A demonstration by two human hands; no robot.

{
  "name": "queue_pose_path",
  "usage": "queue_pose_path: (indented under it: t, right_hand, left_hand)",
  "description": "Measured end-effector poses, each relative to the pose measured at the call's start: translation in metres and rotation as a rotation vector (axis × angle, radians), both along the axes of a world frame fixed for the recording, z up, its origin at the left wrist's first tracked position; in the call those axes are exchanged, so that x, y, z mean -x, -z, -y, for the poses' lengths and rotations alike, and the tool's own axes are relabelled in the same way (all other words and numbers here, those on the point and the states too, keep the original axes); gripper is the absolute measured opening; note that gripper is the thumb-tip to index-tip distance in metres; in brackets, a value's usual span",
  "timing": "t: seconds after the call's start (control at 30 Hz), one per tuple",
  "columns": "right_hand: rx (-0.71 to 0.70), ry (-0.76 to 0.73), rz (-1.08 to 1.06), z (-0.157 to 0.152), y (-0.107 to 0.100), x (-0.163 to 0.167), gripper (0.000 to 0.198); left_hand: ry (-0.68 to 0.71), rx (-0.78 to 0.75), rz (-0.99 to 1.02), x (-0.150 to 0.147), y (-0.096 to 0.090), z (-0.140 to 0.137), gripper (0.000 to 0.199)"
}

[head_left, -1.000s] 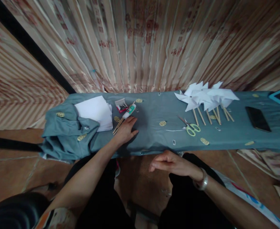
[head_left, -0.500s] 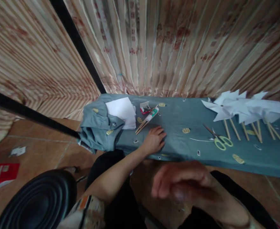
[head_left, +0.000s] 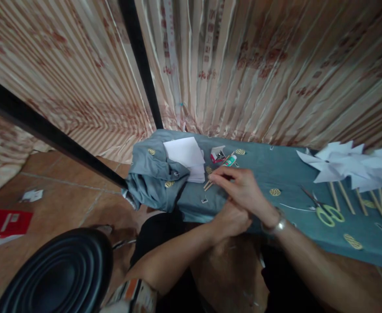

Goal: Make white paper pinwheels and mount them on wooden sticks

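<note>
Two sticks lie by the right hand; whether its fingers or those of the left hand grip anything, I cannot tell.

Legible text: none | green-labelled tube: print too small | curtain: characters unclear

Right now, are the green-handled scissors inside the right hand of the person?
No, the scissors lie on the cloth, apart from the right hand and close to the paper pinwheels.
</note>
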State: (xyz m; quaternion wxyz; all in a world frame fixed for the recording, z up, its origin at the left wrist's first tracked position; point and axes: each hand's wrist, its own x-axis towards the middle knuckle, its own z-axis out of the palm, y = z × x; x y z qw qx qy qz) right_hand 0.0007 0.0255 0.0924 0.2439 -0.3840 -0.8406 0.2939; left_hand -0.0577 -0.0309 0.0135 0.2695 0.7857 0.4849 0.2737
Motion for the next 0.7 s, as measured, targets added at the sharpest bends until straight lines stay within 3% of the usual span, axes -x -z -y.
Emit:
queue_pose_path:
  t: [0.07,0.13,0.27,0.4,0.7]
  right_hand:
    - [-0.217,-0.017,0.303,-0.036,0.000,0.032,0.025]
    - [-0.383,-0.095,0.550,-0.053,0.012,0.046,0.025]
    - [-0.591,-0.193,0.764,-0.068,0.041,0.055,0.037]
    - [-0.638,-0.274,0.851,-0.073,0.047,0.062,0.032]
    - [-0.657,-0.395,0.884,-0.058,0.027,0.064,0.028]
  left_hand:
    - [0.121,-0.033,-0.082,-0.002,-0.003,0.005,0.027]
    - [0.216,-0.080,-0.208,-0.002,-0.007,0.010,0.030]
    - [0.258,-0.125,-0.294,-0.002,-0.007,0.013,0.031]
    - [0.258,-0.136,-0.289,-0.002,-0.003,0.012,0.030]
    - [0.272,-0.101,-0.276,0.001,-0.014,0.014,0.029]
